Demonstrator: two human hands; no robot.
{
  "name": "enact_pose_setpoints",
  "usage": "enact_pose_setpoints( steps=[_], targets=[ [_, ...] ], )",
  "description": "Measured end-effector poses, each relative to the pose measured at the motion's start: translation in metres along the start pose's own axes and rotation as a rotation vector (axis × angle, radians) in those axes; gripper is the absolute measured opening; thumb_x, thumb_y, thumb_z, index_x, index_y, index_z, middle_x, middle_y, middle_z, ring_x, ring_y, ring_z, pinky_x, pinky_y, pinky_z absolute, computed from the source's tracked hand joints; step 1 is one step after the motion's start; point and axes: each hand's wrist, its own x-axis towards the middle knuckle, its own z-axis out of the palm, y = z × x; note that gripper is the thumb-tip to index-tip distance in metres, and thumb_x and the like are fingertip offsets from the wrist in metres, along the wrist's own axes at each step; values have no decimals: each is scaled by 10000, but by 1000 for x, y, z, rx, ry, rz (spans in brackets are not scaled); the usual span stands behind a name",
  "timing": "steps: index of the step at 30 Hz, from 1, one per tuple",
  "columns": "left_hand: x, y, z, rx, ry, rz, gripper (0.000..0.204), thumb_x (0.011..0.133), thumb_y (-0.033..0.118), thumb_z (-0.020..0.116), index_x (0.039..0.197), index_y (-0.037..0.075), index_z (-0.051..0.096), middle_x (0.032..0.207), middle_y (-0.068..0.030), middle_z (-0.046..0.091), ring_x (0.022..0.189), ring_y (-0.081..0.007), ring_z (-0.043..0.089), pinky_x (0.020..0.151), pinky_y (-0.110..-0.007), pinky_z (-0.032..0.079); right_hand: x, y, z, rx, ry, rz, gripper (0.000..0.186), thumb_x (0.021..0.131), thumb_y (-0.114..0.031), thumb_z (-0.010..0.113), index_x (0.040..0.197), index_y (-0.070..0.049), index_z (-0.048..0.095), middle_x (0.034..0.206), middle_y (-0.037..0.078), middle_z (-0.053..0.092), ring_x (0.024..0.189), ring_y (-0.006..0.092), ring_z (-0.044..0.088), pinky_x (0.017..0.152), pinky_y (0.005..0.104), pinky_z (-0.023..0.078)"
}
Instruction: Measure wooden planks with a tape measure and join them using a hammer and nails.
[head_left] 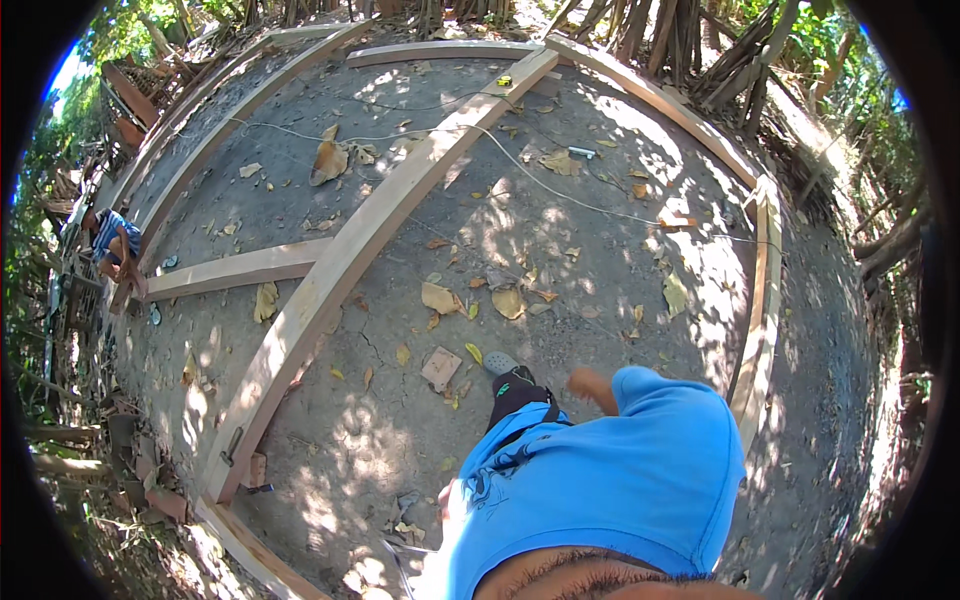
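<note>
Bare skin of my right hand and forearm (590,387) shows in front of my blue shirt, above the ground; its fingers are not distinct. At the left edge of the shirt, a sliver of my left hand (446,497) is visible, mostly hidden by my body. Nothing can be made out in either hand. A long timber beam (370,225) runs diagonally to my left. On its near end lies a hammer (231,447), and a small yellow object (504,81) sits toward its far end. My shoe (499,363) stands beside a flat brick (440,369).
More timbers frame the ground: a crosspiece (240,268), a right-hand beam (762,300) and a far beam (440,52). A thin pale cord (560,192) crosses the dirt. Another person (115,243) crouches at the far left by the crosspiece's end. Dry leaves (508,302) lie scattered.
</note>
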Motion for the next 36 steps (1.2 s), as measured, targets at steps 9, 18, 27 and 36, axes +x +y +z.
enact_pose_setpoints(
  steps=[9,18,27,36],
  targets=[
    [-30,-116,-121,-519,285,66,346,937,424,508,1025,94,562,669,-18,557,514,-137,551,385,-284,393,-51,-43,129,-9,-186,43,323,841,-340,552,863,-44,679,719,101,663,606,228,654,522,364,527],
    [1,-89,-117,-809,263,253,378,911,430,537,1059,83,562,770,-46,600,603,-153,600,445,-293,434,-20,-235,20,-171,300,-235,426,843,-355,536,658,7,666,633,143,648,528,255,636,525,385,531],
    [-6,-237,-125,-718,282,-74,369,907,393,539,1098,79,561,848,-95,626,714,-232,643,566,-382,494,78,-465,139,-1396,46,-1095,275,853,-272,552,936,-36,668,714,137,646,569,254,642,498,369,526],
    [-105,-251,-337,-1615,1001,-92,326,915,411,530,987,94,556,783,-42,598,627,-161,582,494,-297,432,69,-779,283,-928,-162,-452,289,887,-310,542,935,-40,632,721,127,631,590,227,649,476,388,510]
  ],
)
